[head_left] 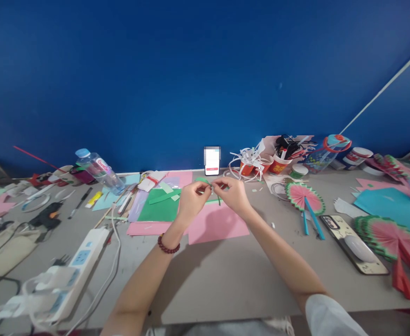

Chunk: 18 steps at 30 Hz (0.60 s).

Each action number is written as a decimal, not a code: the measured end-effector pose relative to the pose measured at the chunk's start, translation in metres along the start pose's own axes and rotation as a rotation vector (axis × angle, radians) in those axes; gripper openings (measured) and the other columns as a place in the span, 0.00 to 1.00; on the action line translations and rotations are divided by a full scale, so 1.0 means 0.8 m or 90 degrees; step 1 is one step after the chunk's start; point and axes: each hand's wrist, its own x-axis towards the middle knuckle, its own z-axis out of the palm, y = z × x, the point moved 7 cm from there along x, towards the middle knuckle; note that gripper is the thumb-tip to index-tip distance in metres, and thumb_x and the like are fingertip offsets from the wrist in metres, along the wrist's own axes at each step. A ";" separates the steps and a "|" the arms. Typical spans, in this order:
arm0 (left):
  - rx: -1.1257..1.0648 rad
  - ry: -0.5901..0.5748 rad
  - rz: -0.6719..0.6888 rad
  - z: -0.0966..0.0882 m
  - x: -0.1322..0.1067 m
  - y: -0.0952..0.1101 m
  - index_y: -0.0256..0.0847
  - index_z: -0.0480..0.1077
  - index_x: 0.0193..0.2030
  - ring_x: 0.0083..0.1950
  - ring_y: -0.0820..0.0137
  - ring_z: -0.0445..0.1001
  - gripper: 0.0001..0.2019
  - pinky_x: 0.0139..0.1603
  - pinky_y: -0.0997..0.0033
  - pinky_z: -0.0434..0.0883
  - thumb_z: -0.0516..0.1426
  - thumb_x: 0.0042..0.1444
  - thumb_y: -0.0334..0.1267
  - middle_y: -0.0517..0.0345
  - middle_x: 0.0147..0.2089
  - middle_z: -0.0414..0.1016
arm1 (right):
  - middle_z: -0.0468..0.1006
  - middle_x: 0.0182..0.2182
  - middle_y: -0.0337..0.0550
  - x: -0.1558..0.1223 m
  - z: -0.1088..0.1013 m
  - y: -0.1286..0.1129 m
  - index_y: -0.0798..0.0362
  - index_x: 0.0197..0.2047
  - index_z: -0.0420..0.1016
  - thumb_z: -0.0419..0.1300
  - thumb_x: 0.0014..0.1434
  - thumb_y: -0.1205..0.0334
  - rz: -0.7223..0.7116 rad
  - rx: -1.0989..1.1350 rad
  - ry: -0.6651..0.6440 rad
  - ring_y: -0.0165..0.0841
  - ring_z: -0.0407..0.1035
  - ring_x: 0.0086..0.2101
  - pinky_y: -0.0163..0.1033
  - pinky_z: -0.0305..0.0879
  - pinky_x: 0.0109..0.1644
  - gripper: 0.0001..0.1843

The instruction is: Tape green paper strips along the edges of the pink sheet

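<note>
My left hand (193, 199) and my right hand (232, 192) meet above the table, fingertips pinched close together. Between them they grip a small green paper strip (219, 200), one end of which hangs down under my right fingers; the rest is mostly hidden. Below my hands lies a pink paper sheet (219, 224), with their shadow across it. To the left, a green paper sheet (159, 211) carries loose green scraps. A phone (212, 161) with a lit screen stands upright against the blue wall just beyond my fingers.
On the left are a power strip (81, 266), a water bottle (102, 170) and a glue gun (45, 215). Paper cups (280, 164) stand back right. Pink-and-green paper fans (305, 196), a second phone (352, 242) with a mouse (359, 248), and blue paper (394, 205) lie right.
</note>
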 end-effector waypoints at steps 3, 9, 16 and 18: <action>-0.008 0.006 -0.001 0.000 0.000 0.004 0.39 0.74 0.28 0.32 0.69 0.75 0.06 0.34 0.72 0.70 0.58 0.51 0.37 0.56 0.30 0.77 | 0.79 0.27 0.42 0.001 0.000 0.001 0.51 0.27 0.76 0.56 0.51 0.62 0.023 0.013 0.005 0.35 0.71 0.29 0.39 0.66 0.36 0.07; -0.107 -0.001 -0.055 0.008 0.000 -0.006 0.38 0.72 0.27 0.32 0.68 0.76 0.06 0.31 0.73 0.71 0.58 0.50 0.38 0.56 0.28 0.76 | 0.76 0.27 0.41 -0.001 0.008 0.019 0.52 0.28 0.73 0.57 0.49 0.58 0.132 0.165 0.014 0.33 0.69 0.29 0.38 0.65 0.35 0.07; -0.218 0.055 -0.099 0.011 0.002 -0.025 0.37 0.71 0.27 0.31 0.71 0.76 0.06 0.30 0.75 0.72 0.58 0.48 0.38 0.58 0.28 0.75 | 0.74 0.29 0.40 0.001 0.013 0.044 0.52 0.29 0.71 0.60 0.47 0.52 0.229 0.353 0.068 0.30 0.67 0.29 0.36 0.65 0.36 0.12; -0.227 0.051 -0.107 0.012 0.002 -0.025 0.37 0.72 0.27 0.32 0.71 0.75 0.06 0.31 0.75 0.72 0.58 0.48 0.38 0.58 0.28 0.75 | 0.75 0.30 0.41 0.002 0.011 0.043 0.52 0.29 0.72 0.60 0.48 0.51 0.230 0.352 0.056 0.30 0.68 0.30 0.37 0.65 0.36 0.12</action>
